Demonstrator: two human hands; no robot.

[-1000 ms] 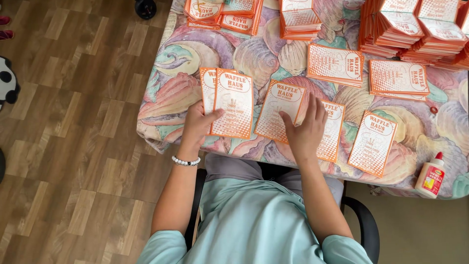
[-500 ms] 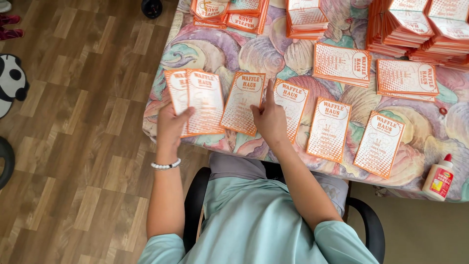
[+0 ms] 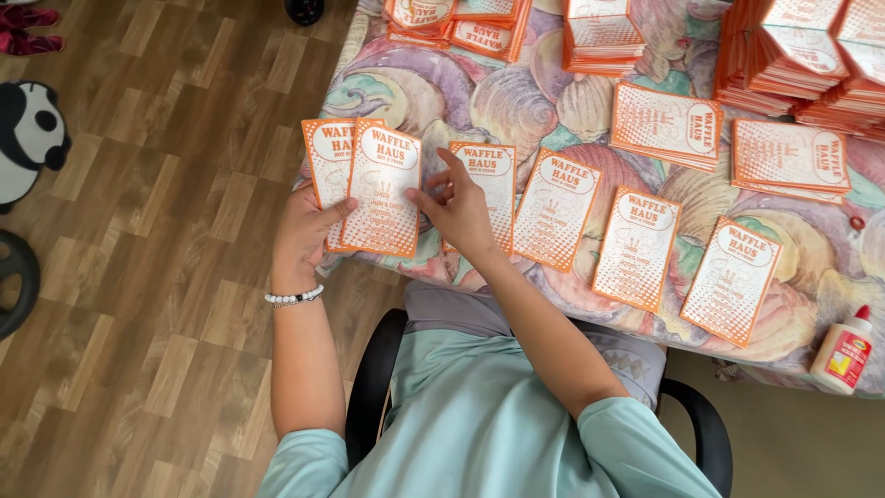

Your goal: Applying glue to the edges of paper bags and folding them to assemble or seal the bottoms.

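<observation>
The person is sitting at the table (image 3: 479,101), which is covered with a shell-patterned cloth, and gathering flat orange-and-white paper bags from its near edge. The left hand (image 3: 302,232) is gripping two overlapping bags (image 3: 369,189) at the table's left corner, thumb across the front one, fingers hidden behind. The right hand (image 3: 458,210) is lying palm-down on the next bag (image 3: 487,194), its thumb and fingers loosely spread, its thumb tip touching the right edge of the held pair.

As I read it, this is the collecting step: one more bag is being drawn toward the ones in the left hand. The next move seems to call for sliding that bag leftward and slipping it under the left thumb, keeping edges square so the bundle does not fan out.

Three more bags (image 3: 636,249) are lying in a row to the right, each tilted a little, and tall piles (image 3: 793,51) are sitting along the far side. A glue bottle (image 3: 842,352) is standing near the right corner.

Both forearms are reaching forward from the chair (image 3: 369,387). The left wrist, wearing a bead bracelet (image 3: 293,297), is bent upward; the right arm is angling in across the lap.
</observation>
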